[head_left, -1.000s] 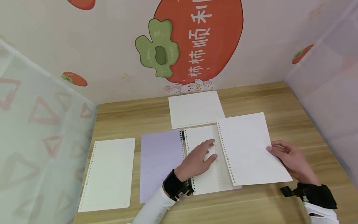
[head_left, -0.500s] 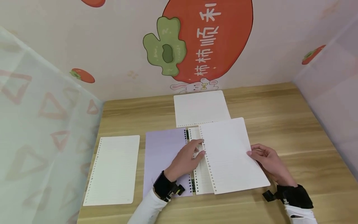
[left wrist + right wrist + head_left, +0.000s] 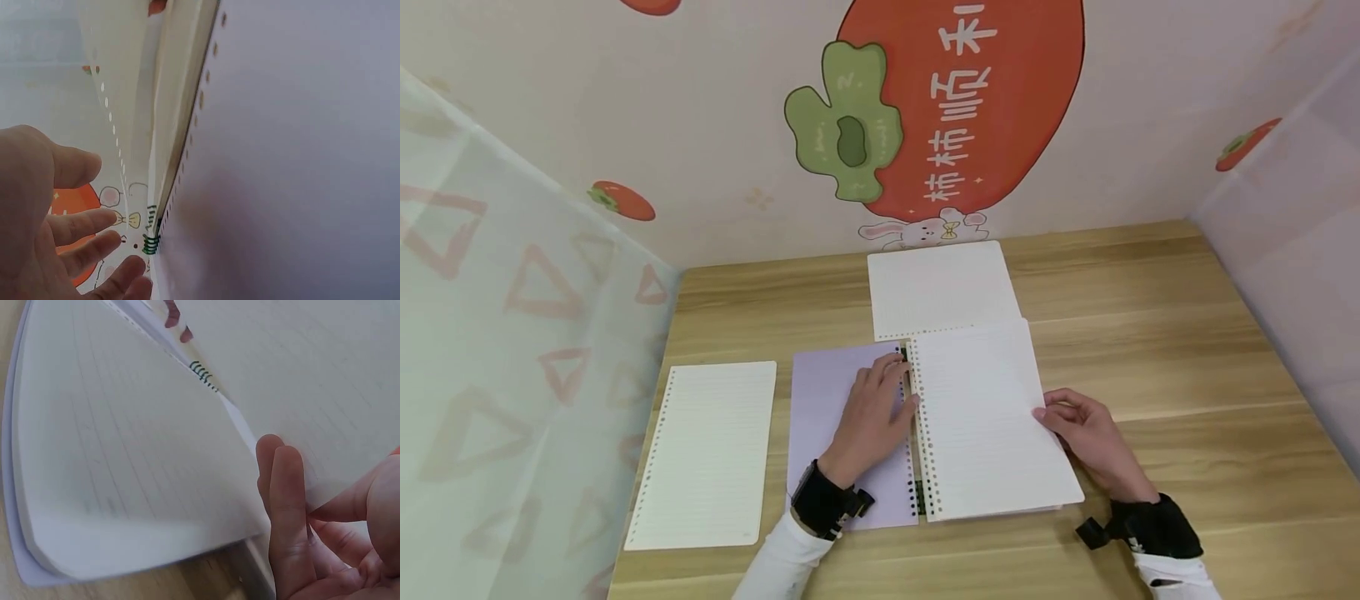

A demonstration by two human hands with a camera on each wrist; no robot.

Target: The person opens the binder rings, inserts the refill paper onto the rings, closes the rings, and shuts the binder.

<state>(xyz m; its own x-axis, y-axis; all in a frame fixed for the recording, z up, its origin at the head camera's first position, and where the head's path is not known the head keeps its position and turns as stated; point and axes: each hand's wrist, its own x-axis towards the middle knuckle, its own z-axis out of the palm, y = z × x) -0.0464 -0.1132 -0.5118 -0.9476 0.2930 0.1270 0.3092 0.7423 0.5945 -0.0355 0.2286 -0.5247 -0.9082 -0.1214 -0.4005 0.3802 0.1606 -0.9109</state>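
A loose-leaf notebook lies spread, its purple cover [image 3: 823, 417] on the left. Green binder rings [image 3: 150, 242] run along its middle. My right hand [image 3: 1093, 442] pinches the right edge of a white lined sheet [image 3: 981, 425] between thumb and fingers. In the right wrist view, that sheet is raised above the notebook's page stack [image 3: 125, 450]. The sheet's punched left edge is beside the rings in the head view. My left hand [image 3: 865, 425] is over the purple cover, fingers loosely extended and holding nothing, fingertips near the rings and the sheet's holes.
Left of the notebook, another punched lined sheet [image 3: 703, 458] lies flat on the wooden table [image 3: 1165, 333]. A further white sheet [image 3: 943, 287] lies crosswise behind it, its front edge partly overlapped by the held sheet. A printed wall [image 3: 715, 125] borders the table's back.
My right hand has carried the sheet left, bringing its holes to the rings and covering the page below. My left hand has moved left from the page to over the cover.
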